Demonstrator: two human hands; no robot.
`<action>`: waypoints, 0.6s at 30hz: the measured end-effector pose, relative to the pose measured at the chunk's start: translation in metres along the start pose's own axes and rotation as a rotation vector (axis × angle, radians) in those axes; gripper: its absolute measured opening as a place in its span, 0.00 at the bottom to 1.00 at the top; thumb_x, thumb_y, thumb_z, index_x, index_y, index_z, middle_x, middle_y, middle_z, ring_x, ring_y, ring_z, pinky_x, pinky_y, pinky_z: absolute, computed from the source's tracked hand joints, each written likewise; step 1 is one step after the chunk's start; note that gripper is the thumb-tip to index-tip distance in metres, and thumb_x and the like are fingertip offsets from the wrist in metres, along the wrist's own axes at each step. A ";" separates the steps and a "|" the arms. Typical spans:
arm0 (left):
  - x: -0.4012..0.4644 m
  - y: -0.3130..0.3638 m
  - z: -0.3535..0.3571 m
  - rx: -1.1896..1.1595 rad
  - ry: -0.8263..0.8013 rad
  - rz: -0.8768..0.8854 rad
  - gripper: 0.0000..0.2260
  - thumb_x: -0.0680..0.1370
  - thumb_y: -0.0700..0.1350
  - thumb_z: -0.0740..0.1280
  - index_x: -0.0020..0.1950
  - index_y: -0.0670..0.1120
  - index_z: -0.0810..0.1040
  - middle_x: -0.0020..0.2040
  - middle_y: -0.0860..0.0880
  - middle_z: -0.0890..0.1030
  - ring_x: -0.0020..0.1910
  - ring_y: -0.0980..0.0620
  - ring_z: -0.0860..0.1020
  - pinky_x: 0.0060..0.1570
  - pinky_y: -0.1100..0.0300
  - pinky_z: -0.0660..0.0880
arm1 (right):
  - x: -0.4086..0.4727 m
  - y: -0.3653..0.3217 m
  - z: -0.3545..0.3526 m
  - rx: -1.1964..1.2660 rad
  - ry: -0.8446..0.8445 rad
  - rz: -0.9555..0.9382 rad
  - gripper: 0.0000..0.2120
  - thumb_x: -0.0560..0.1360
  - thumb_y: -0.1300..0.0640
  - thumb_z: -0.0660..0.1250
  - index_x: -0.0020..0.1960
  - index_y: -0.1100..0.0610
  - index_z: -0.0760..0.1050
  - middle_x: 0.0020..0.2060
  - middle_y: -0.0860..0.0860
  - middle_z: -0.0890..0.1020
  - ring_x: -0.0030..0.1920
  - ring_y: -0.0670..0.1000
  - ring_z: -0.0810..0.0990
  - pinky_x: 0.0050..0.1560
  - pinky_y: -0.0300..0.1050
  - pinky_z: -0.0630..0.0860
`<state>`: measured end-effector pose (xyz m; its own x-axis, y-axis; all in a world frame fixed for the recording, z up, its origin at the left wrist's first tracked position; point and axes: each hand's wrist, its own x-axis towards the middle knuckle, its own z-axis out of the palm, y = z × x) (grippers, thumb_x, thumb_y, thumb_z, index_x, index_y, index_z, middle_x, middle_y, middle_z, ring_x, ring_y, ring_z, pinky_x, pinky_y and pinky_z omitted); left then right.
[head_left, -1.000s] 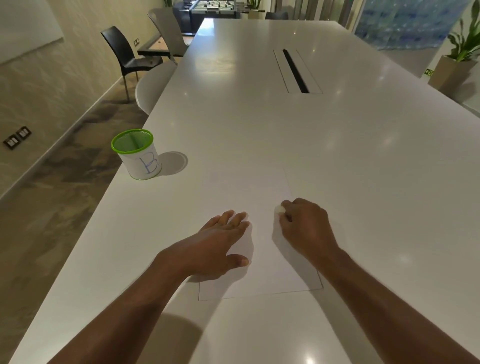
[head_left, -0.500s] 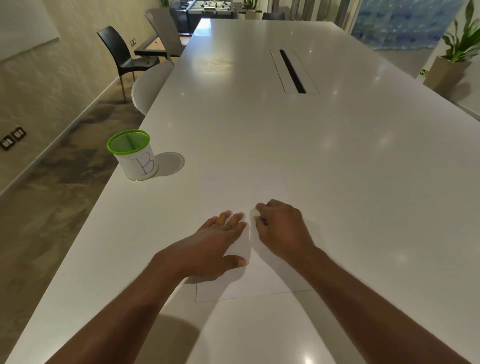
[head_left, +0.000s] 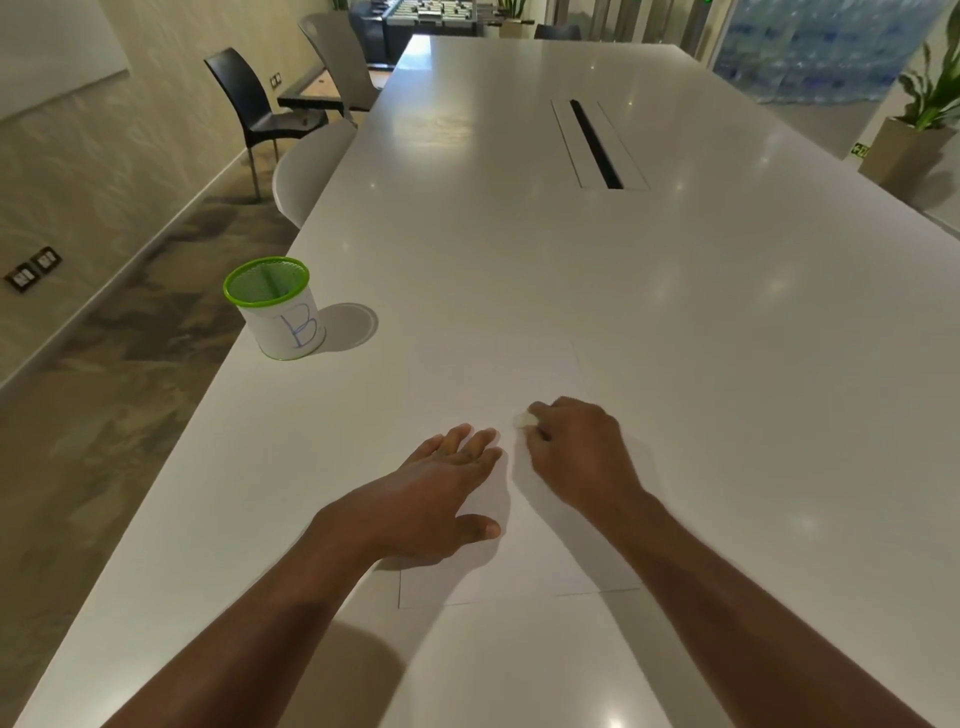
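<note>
Since a second ago the right hand (head_left: 576, 457) has slid leftward over the sheet of paper (head_left: 498, 379). Its knuckles now lie just beside the fingertips of the left hand (head_left: 441, 493), which has stayed flat where it was. The right grip is curled tight, thumb and fingers pinching a small white eraser (head_left: 521, 419) against the sheet a little below the middle of the frame. Only a pale corner of it pokes out past the fingers, and the rest is hidden inside the hand.

The left hand lies palm down on the sheet with fingers straight and thumb spread, holding nothing and pressing the paper to the surface (head_left: 727, 364). It covers the sheet's left part and hides most of the left edge.

The sheet is almost the same white as the surface. Its near corners show as thin lines, its far edge is faint, and any marks on it cannot be made out. Both forearms are cut off by the lower edge of the frame.

At left centre, near the surface's edge and well apart from the hands, stands a green-rimmed mesh pen cup (head_left: 280, 317) wrapped in white paper marked "B". What is inside it is unclear. A dark cable slot (head_left: 597, 145) lies in the surface towards the upper right. At upper left are a black chair (head_left: 254, 104) and a white chair (head_left: 306, 166), the latter partly hidden behind the surface. A potted plant (head_left: 924, 104) is cut off by the right edge.
</note>
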<state>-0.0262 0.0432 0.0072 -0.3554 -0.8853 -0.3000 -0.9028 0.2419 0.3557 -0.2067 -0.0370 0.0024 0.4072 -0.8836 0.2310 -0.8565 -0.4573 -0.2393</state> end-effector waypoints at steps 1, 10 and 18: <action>0.000 0.000 0.000 0.003 0.000 0.001 0.36 0.82 0.59 0.61 0.82 0.50 0.44 0.81 0.55 0.38 0.77 0.57 0.33 0.73 0.61 0.35 | 0.001 0.008 -0.004 -0.047 0.004 0.049 0.10 0.75 0.54 0.60 0.47 0.55 0.79 0.37 0.51 0.80 0.37 0.53 0.78 0.34 0.41 0.63; 0.000 0.000 0.000 -0.017 0.008 0.002 0.37 0.81 0.58 0.62 0.82 0.51 0.43 0.81 0.55 0.40 0.75 0.60 0.33 0.74 0.61 0.36 | -0.002 -0.019 0.004 0.044 -0.005 -0.070 0.09 0.77 0.55 0.60 0.48 0.55 0.78 0.39 0.50 0.79 0.37 0.50 0.77 0.32 0.37 0.60; 0.000 -0.001 0.000 -0.002 -0.002 0.005 0.36 0.82 0.58 0.61 0.82 0.50 0.44 0.81 0.55 0.38 0.76 0.59 0.33 0.72 0.63 0.34 | -0.001 0.016 -0.009 -0.128 0.050 0.113 0.09 0.74 0.57 0.60 0.46 0.56 0.79 0.39 0.54 0.81 0.39 0.56 0.80 0.35 0.41 0.61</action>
<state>-0.0257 0.0429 0.0067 -0.3602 -0.8832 -0.3004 -0.9007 0.2453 0.3587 -0.2237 -0.0421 0.0070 0.2925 -0.9211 0.2570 -0.9307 -0.3359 -0.1448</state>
